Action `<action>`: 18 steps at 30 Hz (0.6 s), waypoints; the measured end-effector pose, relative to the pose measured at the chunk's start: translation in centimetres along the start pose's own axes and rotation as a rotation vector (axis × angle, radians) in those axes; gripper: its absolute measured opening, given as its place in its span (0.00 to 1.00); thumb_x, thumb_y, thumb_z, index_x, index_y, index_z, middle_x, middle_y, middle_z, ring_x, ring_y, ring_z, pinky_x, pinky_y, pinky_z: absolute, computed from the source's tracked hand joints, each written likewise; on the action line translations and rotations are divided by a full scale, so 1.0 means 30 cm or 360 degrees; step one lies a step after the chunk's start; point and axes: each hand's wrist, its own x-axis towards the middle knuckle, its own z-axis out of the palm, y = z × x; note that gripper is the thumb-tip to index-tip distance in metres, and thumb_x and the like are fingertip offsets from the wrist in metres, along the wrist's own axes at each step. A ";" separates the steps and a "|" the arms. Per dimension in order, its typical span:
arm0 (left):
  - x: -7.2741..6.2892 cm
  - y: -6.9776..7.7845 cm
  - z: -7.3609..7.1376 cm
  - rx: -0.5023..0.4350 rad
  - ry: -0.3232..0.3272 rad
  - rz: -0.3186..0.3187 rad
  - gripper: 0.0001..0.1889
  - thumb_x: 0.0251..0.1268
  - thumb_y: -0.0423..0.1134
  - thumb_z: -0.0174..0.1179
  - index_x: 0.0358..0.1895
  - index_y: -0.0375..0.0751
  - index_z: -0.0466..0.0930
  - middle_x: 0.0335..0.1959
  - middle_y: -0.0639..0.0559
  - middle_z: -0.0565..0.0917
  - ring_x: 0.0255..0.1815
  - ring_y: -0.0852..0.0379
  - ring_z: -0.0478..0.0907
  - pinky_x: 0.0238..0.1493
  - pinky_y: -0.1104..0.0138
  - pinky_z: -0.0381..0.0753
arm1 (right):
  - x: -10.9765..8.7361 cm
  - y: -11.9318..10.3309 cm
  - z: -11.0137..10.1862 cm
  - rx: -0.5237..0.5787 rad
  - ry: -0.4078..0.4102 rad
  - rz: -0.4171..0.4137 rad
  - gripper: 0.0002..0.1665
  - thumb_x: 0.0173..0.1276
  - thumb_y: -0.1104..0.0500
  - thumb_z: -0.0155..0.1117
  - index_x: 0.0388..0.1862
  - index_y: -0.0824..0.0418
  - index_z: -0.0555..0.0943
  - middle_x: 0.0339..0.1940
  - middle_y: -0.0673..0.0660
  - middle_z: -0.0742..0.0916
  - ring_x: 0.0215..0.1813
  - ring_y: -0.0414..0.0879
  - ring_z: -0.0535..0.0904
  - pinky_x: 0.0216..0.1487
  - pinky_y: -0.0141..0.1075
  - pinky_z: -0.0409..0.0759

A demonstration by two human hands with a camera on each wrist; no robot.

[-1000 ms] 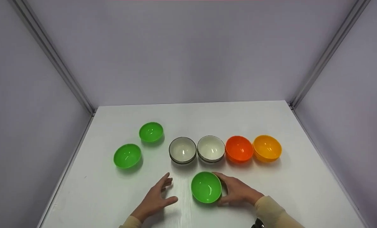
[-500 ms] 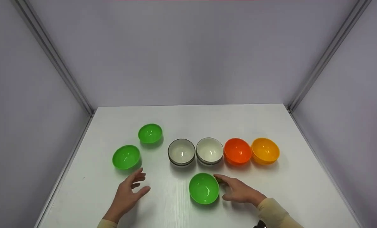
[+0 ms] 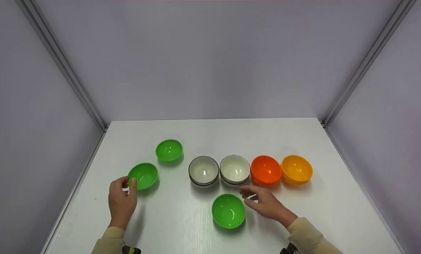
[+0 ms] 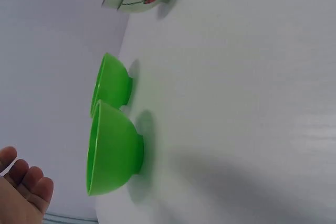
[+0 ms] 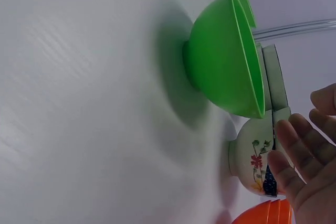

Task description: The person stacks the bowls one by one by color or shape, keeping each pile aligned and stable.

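My left hand (image 3: 122, 199) hovers at the near left side of a green bowl (image 3: 144, 177), thumb and fingers loosely bent and overlapping its rim in the head view. The left wrist view has the fingers (image 4: 34, 182) apart from that bowl (image 4: 116, 153). A second green bowl (image 3: 169, 150) stands just behind it. My right hand (image 3: 263, 203) is held above the table, right of the front green bowl (image 3: 228, 211). Its fingers (image 5: 299, 150) are spread and hold nothing; the right wrist view shows them away from the bowl's rim.
Behind the front green bowl runs a row of stacks: two of white patterned bowls (image 3: 203, 169) (image 3: 234, 168), one orange-red (image 3: 265, 170), one yellow (image 3: 296, 169). The white table (image 3: 182, 233) is enclosed by grey panels (image 3: 214, 63).
The right hand has let go of the front green bowl and risen slightly away from it. My left hand has travelled left from the middle to the left green bowl.
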 end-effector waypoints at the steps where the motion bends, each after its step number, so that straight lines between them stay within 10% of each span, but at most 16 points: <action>1: 0.008 -0.008 0.002 0.0009 -0.0002 -0.0034 0.20 0.72 0.44 0.53 0.53 0.27 0.72 0.46 0.36 0.74 0.46 0.46 0.72 0.41 0.56 0.74 | 0.003 -0.013 -0.001 -0.0014 0.0020 -0.0005 0.21 0.67 0.65 0.61 0.59 0.60 0.76 0.51 0.57 0.84 0.51 0.53 0.81 0.50 0.45 0.81; 11: 0.047 -0.084 0.042 -0.0037 -0.0190 -0.0491 0.33 0.77 0.54 0.35 0.65 0.23 0.59 0.57 0.29 0.66 0.56 0.37 0.68 0.54 0.46 0.70 | -0.001 -0.145 -0.023 0.0001 0.0023 0.0032 0.18 0.67 0.68 0.59 0.56 0.64 0.77 0.47 0.58 0.85 0.47 0.56 0.81 0.45 0.40 0.83; 18: 0.051 -0.100 0.065 -0.0173 -0.0403 -0.0687 0.39 0.76 0.58 0.28 0.70 0.21 0.49 0.63 0.25 0.63 0.65 0.33 0.60 0.65 0.43 0.60 | 0.013 -0.013 -0.003 -0.0037 0.0022 0.0040 0.21 0.69 0.61 0.61 0.60 0.64 0.75 0.49 0.58 0.84 0.47 0.49 0.81 0.47 0.35 0.82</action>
